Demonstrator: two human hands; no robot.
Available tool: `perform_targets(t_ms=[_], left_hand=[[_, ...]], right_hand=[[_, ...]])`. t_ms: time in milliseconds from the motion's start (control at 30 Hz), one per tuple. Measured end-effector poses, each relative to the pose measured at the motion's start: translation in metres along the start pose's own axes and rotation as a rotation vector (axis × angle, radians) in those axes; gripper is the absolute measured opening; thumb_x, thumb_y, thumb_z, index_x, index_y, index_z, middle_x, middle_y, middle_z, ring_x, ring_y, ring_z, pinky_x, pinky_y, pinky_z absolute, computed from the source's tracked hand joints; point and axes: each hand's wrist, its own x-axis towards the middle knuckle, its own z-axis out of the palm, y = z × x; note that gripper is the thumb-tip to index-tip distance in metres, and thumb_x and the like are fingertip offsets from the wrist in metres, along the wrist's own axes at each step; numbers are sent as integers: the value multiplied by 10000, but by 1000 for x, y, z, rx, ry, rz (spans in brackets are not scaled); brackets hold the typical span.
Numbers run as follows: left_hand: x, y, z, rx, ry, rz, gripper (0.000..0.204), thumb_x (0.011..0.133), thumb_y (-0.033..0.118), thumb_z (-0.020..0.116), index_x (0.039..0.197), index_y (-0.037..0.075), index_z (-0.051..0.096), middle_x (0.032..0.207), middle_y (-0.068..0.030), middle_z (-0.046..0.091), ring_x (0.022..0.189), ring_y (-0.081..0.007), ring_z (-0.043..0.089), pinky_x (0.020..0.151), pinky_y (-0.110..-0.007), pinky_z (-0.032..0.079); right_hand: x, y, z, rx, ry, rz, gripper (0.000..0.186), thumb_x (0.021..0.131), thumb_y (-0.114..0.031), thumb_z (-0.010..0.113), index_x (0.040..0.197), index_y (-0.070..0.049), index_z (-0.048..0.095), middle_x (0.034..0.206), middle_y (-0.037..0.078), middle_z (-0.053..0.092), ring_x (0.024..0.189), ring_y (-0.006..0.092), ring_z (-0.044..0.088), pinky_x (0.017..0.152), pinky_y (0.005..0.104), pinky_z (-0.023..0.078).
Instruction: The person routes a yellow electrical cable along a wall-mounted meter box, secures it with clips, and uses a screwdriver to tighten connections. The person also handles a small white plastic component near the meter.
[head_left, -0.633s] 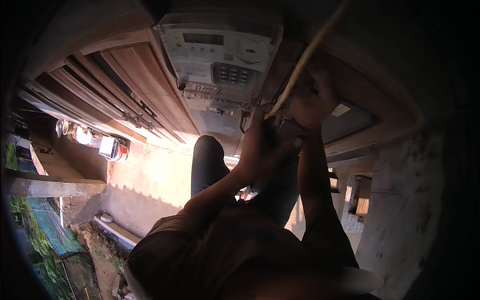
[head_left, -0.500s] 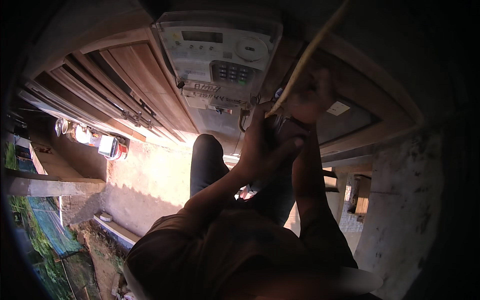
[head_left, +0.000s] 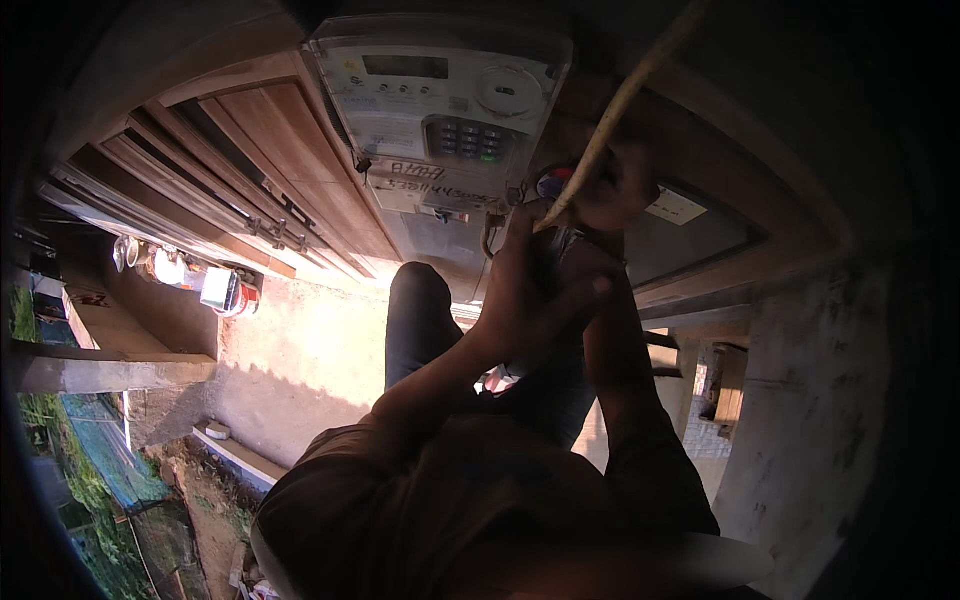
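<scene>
A pale yellow cable (head_left: 613,115) slopes down from the upper right to my hands. My left hand (head_left: 525,295) is closed around its lower end, the thumb stretched out to the right. Just above, on the cable's right side, my right hand (head_left: 618,195) has bent fingers closed on something too dark to make out. A dark, slightly shiny thing sits between the two hands, mostly hidden by them. Behind the cable shows a small round red and blue thing (head_left: 550,182). To the left, an electricity meter (head_left: 400,120) with a keypad and clear cover is mounted on the wall.
Below the meter is a grey box with a small switch (head_left: 440,214). Wooden shutters or doors (head_left: 270,150) stand on the left, a wood-framed panel (head_left: 690,235) on the right. A bucket (head_left: 238,295) and other containers lie along the sunlit floor (head_left: 310,340). My knee (head_left: 418,310) is close to the wall.
My right hand has turned and shifted slightly beside the cable. More of the round red and blue thing shows now. My left hand keeps its grip, and the view has shifted a little.
</scene>
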Motion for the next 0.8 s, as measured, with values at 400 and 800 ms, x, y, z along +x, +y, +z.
perform_targets(t_ms=[400,800], left_hand=[[4,4,3,-51,24,20,762,839,168,847,1373,-28,341,1163,-189,660,1091,-219,665,940,-358,521],[7,5,1,22,-20,58,739,863,91,802,1404,-22,310,1176,-181,654,1105,-213,648,1000,-349,488]], right_hand=[[4,-9,-8,-103,-157,8,255,889,-38,747,1132,-69,674,928,113,759,771,176,752,614,289,578],[-1,-3,-1,-62,-1,-16,258,895,-115,762,1139,-95,682,945,75,750,702,179,732,584,343,567]])
